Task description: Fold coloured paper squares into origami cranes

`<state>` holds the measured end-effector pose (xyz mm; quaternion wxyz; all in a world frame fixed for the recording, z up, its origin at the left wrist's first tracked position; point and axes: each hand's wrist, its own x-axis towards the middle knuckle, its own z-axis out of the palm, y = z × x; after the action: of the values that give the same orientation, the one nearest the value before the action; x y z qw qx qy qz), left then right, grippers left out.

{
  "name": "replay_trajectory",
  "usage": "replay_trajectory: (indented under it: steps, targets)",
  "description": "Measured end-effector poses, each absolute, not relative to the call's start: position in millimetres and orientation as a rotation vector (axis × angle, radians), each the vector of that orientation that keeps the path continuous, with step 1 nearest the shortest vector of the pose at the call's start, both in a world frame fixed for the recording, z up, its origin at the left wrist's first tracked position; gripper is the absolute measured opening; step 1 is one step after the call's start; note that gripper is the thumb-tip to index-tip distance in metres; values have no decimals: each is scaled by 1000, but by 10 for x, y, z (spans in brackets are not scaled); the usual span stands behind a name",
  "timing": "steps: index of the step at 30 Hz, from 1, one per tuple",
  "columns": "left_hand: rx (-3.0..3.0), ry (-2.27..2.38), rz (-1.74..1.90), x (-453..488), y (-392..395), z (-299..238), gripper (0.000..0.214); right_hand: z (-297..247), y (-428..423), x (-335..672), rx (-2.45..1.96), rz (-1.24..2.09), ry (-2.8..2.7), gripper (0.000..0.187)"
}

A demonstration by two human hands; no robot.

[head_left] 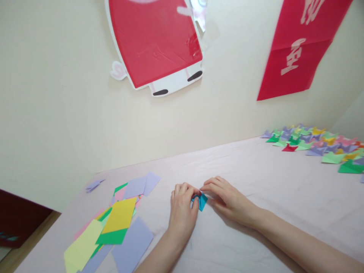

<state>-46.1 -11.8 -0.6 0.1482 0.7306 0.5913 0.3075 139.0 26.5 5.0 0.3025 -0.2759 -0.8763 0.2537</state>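
A small blue folded paper [203, 201] lies on the pale cloth-covered surface, partly hidden by fingers. My left hand [184, 206] grips its left side between thumb and curled fingers. From the right, my right hand [227, 199] reaches in with its fingers stretched out and the thumb apart from them. Its index fingertip is at the paper's upper edge; whether it presses on it I cannot tell. Left of my hands lies a loose pile of coloured paper sheets, with a yellow sheet [121, 214] on top and a purple sheet [133, 244] nearest my left forearm.
Many small folded paper figures [315, 142] in mixed colours stand in rows at the far right. A small purple folded piece [94, 185] lies at the far left edge. Behind the surface rises a wall [227, 113] with a red cartoon cutout [159, 41] and a red banner [295, 53].
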Motion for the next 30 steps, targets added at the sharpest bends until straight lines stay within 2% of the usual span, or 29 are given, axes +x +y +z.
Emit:
replay_trajectory:
  steps: [8, 14, 18, 23, 30]
  targets:
    - [2139, 1501, 868, -490, -140, -24, 31, -1, 291, 1397, -791, 660, -2362, 23]
    - [2147, 1405, 849, -501, -194, -12, 37, 28, 274, 1441, -722, 521, -2398, 35]
    - [2145, 1329, 846, -456, -235, 22, 34, 61, 247, 1449, -683, 388, -2444, 24]
    - [2204, 1337, 808, -414, -272, 32, 25, 92, 212, 1457, -602, 379, -2514, 22]
    - [2298, 1388, 711, -412, -294, 56, 28, 114, 180, 1520, -629, 417, -2572, 17]
